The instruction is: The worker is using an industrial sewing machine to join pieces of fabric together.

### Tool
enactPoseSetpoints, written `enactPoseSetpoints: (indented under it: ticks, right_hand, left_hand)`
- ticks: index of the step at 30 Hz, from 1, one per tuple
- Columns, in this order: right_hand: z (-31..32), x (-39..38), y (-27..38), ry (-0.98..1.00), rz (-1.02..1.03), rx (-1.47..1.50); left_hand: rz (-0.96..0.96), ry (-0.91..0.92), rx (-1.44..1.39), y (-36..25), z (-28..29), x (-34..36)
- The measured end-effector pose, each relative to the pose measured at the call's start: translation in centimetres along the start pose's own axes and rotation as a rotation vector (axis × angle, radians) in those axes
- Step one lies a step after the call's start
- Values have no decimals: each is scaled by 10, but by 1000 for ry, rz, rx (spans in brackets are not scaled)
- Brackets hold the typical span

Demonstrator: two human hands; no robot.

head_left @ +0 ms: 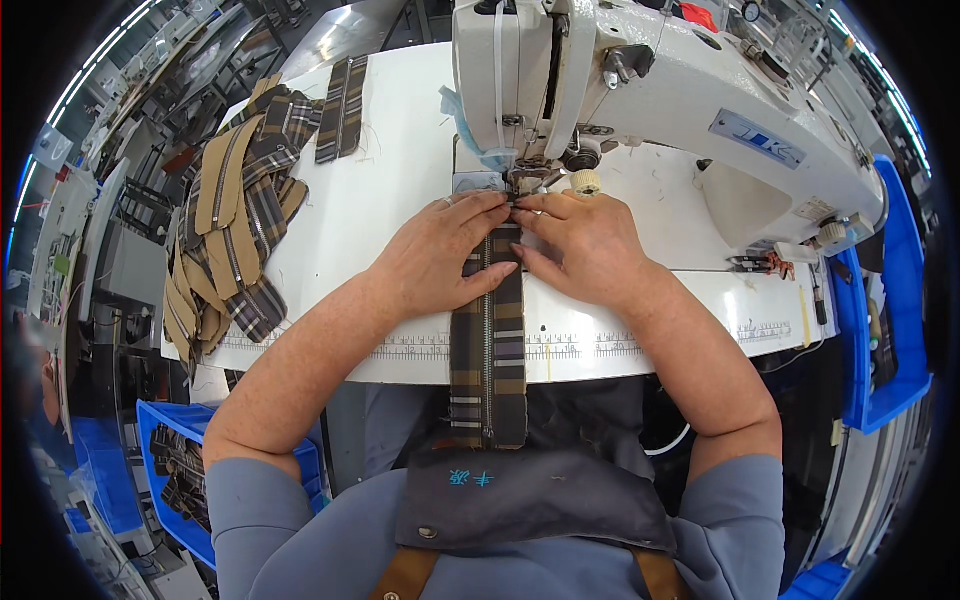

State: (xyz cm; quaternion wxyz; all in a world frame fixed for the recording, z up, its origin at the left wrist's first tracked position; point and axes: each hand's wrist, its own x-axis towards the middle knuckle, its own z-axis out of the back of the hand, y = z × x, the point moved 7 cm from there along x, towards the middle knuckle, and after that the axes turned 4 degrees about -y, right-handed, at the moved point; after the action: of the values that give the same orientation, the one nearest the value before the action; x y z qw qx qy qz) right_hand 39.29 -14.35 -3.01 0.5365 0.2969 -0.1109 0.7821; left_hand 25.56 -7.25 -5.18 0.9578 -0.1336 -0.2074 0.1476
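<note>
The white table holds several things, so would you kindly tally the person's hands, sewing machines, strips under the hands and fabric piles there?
Hands, left hand and right hand: 2
Sewing machine: 1
Zippered plaid strip under them: 1
Fabric pile: 1
Total: 5

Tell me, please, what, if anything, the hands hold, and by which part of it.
The left hand and right hand steady a plaid zipper strip by its machine-side part; any actual pinch is hidden.
</note>
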Motion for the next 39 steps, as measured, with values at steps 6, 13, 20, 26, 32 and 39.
enactPoseSetpoints:
  ticks: [6,13,20,26,32,39]
  right_hand:
    - [-2,0,-1,25,-26,-3]
    - [-1,2,1,9,1,-2]
    - [0,3,-1,-2,-9,9]
    - [2,2,1,-17,1,0]
    - [6,2,5,-26,15,6]
    - [3,2,4,-29,3,2]
  left_hand:
    - [27,-12,22,1,2,0]
    - [-40,-71,121,-3,6,1]
    - [-42,-62,74,-4,3,2]
    - [-23,-80,29,-5,4,2]
    - [6,-60,8,-4,3,0]
    - [1,-81,-38,-5,8,2]
